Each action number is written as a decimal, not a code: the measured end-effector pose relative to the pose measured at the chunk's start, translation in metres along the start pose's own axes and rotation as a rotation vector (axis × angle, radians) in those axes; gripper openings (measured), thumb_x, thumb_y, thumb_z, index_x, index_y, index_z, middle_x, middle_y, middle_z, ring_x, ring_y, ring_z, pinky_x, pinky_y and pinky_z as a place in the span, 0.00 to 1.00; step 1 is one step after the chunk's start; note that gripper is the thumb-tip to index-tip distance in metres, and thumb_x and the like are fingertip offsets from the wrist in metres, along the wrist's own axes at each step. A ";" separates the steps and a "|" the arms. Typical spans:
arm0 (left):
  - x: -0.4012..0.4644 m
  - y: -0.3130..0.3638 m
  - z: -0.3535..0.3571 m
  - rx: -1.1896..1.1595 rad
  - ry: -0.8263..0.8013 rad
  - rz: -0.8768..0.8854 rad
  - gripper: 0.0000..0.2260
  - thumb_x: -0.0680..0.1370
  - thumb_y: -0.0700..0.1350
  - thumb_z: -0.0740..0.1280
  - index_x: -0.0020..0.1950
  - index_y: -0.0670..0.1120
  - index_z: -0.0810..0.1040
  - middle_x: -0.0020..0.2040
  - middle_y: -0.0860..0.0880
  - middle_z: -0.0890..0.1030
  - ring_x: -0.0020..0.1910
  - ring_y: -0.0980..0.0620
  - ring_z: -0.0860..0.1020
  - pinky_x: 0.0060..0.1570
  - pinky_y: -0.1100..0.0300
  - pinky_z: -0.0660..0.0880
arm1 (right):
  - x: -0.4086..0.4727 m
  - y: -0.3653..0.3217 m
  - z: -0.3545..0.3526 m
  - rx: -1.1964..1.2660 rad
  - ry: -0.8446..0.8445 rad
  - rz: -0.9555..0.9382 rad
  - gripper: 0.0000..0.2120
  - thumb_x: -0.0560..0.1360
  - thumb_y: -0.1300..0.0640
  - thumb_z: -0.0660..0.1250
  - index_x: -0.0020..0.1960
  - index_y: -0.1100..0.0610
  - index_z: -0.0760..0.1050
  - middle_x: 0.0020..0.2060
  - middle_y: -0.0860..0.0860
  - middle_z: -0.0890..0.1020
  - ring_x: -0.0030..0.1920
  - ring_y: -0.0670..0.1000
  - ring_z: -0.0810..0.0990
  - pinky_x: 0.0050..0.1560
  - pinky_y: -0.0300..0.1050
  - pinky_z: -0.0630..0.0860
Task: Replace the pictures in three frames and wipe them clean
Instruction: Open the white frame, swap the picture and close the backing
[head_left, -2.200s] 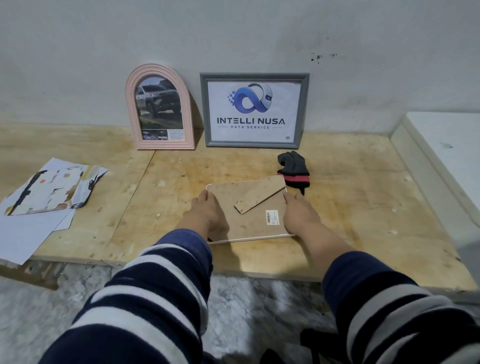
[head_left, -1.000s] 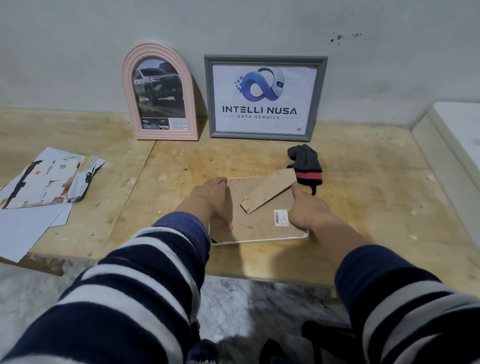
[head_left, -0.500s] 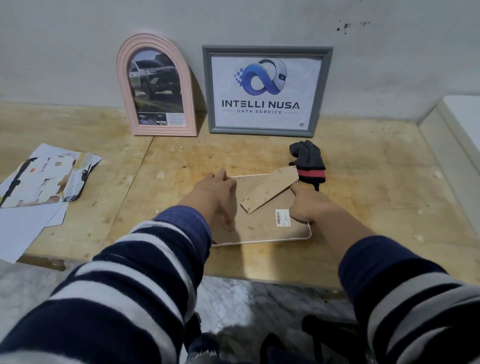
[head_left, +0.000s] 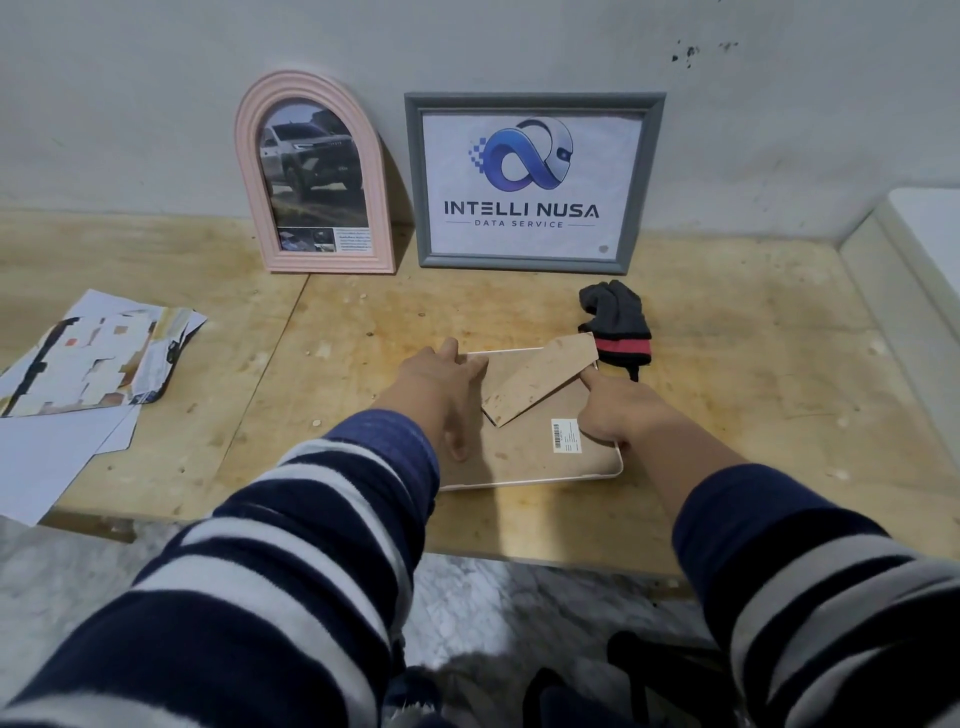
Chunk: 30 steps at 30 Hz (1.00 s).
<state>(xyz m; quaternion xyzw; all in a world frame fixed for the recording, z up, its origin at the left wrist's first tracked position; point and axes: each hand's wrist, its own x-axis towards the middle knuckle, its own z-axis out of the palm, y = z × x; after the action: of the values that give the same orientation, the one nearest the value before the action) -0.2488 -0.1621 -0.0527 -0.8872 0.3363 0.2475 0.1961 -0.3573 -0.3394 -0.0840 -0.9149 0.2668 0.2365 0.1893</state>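
Leaning against the wall, two frames looked done; the third frame lay face-down under the left hand, fingers flat, and the right hand, forefinger out, other fingers curled, grip unclear; wiping seemed left.

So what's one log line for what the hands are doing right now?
left hand: on face-down frame | right hand: at its right edge | step: working on its back

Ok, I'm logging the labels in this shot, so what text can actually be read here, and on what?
"INTELLI NUSA": on the print in the grey frame.
"DATA SERVICE": smaller line beneath it, same print.
Caption box in the pink arched frame: too small to read.
Barcode sticker on the face-down frame's backing board: too small to read.
Loose papers: no legible text.
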 end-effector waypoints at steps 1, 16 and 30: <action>0.000 0.000 0.000 -0.005 0.014 0.001 0.58 0.58 0.60 0.81 0.78 0.56 0.48 0.69 0.46 0.62 0.64 0.43 0.68 0.60 0.48 0.73 | 0.000 -0.001 0.000 -0.008 -0.007 0.002 0.35 0.74 0.62 0.57 0.77 0.46 0.51 0.49 0.54 0.76 0.47 0.55 0.74 0.45 0.47 0.75; -0.050 -0.021 0.082 -0.578 0.227 -0.214 0.31 0.80 0.57 0.60 0.79 0.56 0.49 0.80 0.53 0.48 0.78 0.45 0.43 0.74 0.39 0.45 | -0.028 -0.001 0.040 0.147 0.324 0.119 0.32 0.78 0.62 0.58 0.78 0.49 0.51 0.65 0.57 0.68 0.60 0.58 0.73 0.51 0.52 0.75; -0.048 -0.021 0.052 -0.383 0.059 -0.319 0.37 0.78 0.58 0.63 0.77 0.62 0.41 0.76 0.48 0.28 0.72 0.37 0.27 0.64 0.28 0.31 | -0.028 0.004 0.040 0.145 0.250 0.097 0.37 0.76 0.68 0.56 0.79 0.50 0.46 0.67 0.55 0.66 0.62 0.58 0.71 0.55 0.51 0.74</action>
<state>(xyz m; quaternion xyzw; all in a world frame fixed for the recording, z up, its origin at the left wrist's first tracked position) -0.2818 -0.0967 -0.0630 -0.9570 0.1443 0.2466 0.0510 -0.3935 -0.3130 -0.1025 -0.9072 0.3486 0.1094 0.2086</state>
